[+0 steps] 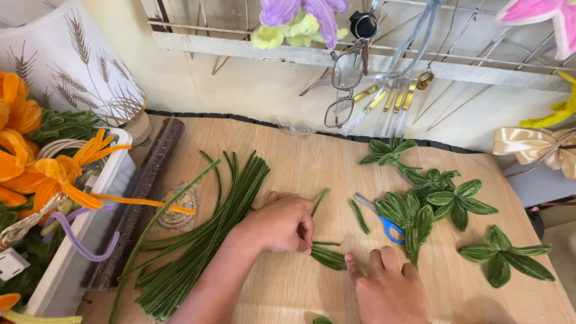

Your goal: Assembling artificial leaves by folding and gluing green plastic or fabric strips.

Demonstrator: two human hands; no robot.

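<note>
My left hand [279,223] rests on the wooden table [300,162], its fingertips pinching the end of a small bundle of folded green pipe cleaners [328,257]. My right hand [389,288] lies flat beside it, thumb touching the bundle's other end. Left of my left arm lies a long sheaf of straight green pipe cleaners [204,234]. Two short green pieces [359,216] lie loose above my hands.
Blue-handled scissors [384,221] lie partly under finished green pipe-cleaner leaf clusters [441,195]; another cluster [504,255] sits at right. A white bin [90,222] with orange flowers stands at left, beside a dark brown roll [141,198]. Glasses and tweezers hang on a rack [360,57].
</note>
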